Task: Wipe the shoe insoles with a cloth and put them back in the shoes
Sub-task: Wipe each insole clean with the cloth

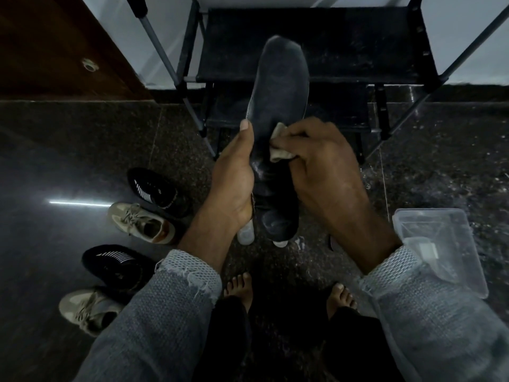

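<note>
A long dark insole (pixel 279 86) stands upright in front of me, toe end up. My left hand (pixel 234 175) grips its left edge near the middle, thumb along the rim. Pressed against the insole's middle is a small beige cloth (pixel 278 146), which my right hand (pixel 325 166) pinches with curled fingers. On the floor to the left lie two black shoes with white stripes (pixel 157 191) (pixel 115 264) and two beige lace-up shoes (pixel 140 223) (pixel 88 310). The insole's heel end hangs low near my left wrist.
A black metal shoe rack (pixel 316 45) stands straight ahead on the dark stone floor. A clear plastic box (pixel 440 244) lies at the right by my forearm. A small pale bottle (pixel 246 232) shows under my left wrist. My bare feet (pixel 239 288) are below. A wooden door (pixel 55 45) is upper left.
</note>
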Action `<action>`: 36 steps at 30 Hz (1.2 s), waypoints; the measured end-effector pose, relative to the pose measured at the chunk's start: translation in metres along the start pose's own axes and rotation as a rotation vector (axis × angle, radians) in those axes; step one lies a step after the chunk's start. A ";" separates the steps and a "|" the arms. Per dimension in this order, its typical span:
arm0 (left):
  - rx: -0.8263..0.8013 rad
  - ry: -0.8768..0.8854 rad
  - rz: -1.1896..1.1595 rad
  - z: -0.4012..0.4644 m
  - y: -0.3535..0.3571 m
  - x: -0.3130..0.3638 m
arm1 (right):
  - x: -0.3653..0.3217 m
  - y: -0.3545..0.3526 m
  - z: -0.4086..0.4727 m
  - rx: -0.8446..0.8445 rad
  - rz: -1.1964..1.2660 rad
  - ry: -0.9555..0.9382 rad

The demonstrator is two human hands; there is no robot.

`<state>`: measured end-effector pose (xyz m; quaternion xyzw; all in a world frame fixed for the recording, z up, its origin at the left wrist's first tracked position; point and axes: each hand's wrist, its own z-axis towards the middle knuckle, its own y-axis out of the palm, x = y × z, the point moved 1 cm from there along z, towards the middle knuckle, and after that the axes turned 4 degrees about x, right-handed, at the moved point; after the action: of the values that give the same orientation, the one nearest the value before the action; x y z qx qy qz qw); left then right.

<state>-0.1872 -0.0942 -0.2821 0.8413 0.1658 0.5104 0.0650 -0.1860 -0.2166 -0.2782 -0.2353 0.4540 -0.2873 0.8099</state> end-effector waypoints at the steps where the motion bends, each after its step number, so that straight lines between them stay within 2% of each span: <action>1: -0.005 0.003 -0.004 0.000 0.001 0.000 | 0.005 -0.003 0.000 0.007 0.039 0.071; 10: 0.057 0.030 0.015 -0.001 0.001 0.004 | 0.011 -0.012 0.003 0.064 0.466 0.536; 13: 0.074 0.046 0.025 0.000 0.001 0.005 | 0.009 -0.008 0.001 0.085 0.561 0.605; 18: 0.068 0.045 0.035 0.001 -0.002 0.005 | 0.005 -0.004 -0.002 0.133 0.496 0.560; 23: -0.035 0.006 -0.014 0.004 0.001 0.000 | 0.010 -0.011 0.002 0.193 0.431 0.529; 26: -0.043 0.019 -0.032 0.005 0.001 -0.003 | 0.011 -0.011 0.002 0.202 0.395 0.521; 29: -0.017 0.033 -0.038 0.005 0.003 -0.005 | 0.007 -0.008 -0.001 0.176 0.305 0.436; 36: -0.092 0.040 -0.078 0.000 0.008 -0.009 | -0.011 0.000 -0.002 0.104 0.086 0.175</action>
<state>-0.1895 -0.1047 -0.2871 0.8199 0.1764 0.5312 0.1201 -0.1923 -0.2094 -0.2720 -0.1471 0.5170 -0.2948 0.7901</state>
